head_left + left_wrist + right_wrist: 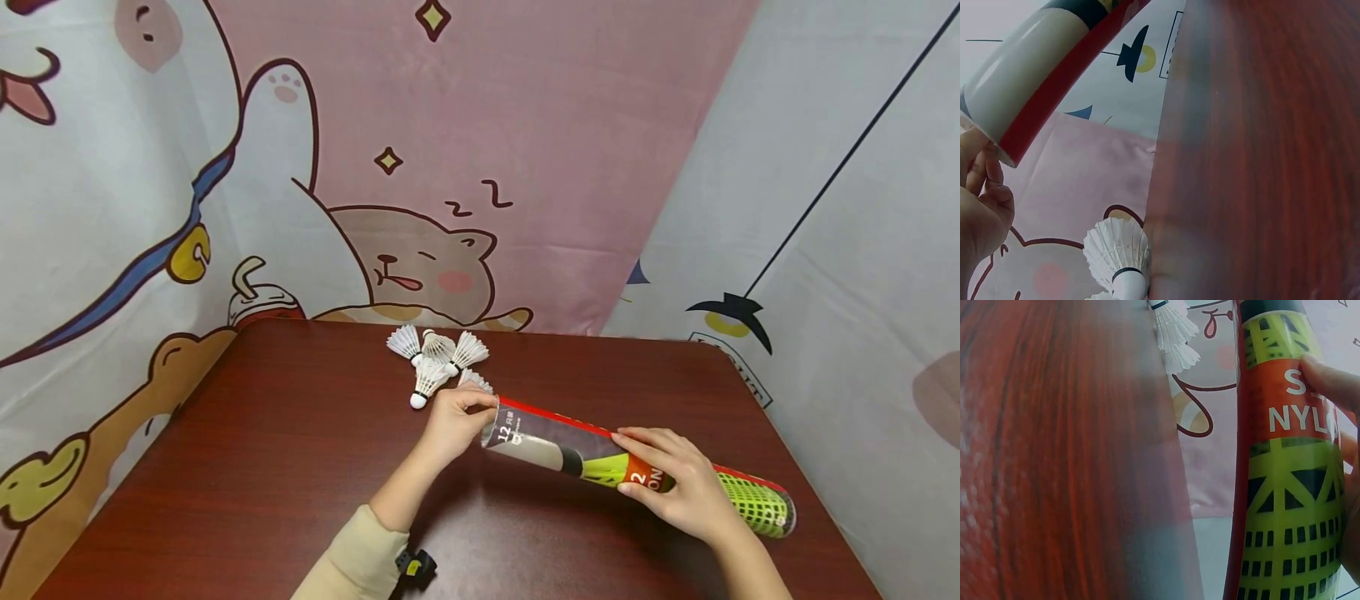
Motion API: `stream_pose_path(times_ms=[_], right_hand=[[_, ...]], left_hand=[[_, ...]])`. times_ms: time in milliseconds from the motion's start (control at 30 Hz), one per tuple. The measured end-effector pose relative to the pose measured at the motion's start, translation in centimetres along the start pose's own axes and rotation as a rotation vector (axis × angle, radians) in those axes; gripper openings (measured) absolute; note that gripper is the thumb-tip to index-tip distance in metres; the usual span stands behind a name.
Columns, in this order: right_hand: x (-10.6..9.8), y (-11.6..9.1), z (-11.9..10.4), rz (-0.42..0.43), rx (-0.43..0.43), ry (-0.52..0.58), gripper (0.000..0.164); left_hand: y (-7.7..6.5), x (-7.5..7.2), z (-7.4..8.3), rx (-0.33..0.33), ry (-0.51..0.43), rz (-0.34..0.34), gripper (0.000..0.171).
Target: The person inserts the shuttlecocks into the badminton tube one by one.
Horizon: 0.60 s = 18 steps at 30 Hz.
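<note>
right hand (682,483) grips the shuttlecock tube (540,443) mid-length, presumably for balance; left hand (453,425) pinches its rim. white shuttlecocks (430,379) lie beyond that end.

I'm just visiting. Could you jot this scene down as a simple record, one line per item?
Main object: printed tube with a red stripe and yellow-green shuttlecock artwork, slanting across the head view
Right hand: grips the tube around its orange band
Left hand: fingers at the rim of the tube's other end; exact hold unclear
Loose items: at least five white shuttlecocks, clustered near the far edge, one partly hidden
Surface: dark reddish-brown table
Background: cartoon-animal backdrop
</note>
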State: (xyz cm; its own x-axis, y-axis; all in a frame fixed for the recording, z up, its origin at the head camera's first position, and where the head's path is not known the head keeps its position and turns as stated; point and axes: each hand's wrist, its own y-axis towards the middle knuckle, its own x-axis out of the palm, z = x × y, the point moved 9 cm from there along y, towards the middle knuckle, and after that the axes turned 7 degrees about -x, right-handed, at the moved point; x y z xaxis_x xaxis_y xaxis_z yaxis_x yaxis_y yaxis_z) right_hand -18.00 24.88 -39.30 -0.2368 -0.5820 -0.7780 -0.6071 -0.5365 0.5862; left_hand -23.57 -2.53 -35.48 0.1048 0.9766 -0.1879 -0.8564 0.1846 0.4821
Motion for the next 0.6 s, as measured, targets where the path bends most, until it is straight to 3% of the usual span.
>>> stream_pose_path(times_ms=[300,600], right_hand=[[0.0,0.0,-0.1,0.015,-0.036,-0.009,0.071],[-0.2,-0.1,0.3,-0.005,0.011,-0.014,0.071]], left_hand=[[-0.2,0.4,-0.3,-0.009,-0.002,-0.018,0.014],[0.5,-1.0,-0.7,-0.071,0.004,-0.042,0.013]])
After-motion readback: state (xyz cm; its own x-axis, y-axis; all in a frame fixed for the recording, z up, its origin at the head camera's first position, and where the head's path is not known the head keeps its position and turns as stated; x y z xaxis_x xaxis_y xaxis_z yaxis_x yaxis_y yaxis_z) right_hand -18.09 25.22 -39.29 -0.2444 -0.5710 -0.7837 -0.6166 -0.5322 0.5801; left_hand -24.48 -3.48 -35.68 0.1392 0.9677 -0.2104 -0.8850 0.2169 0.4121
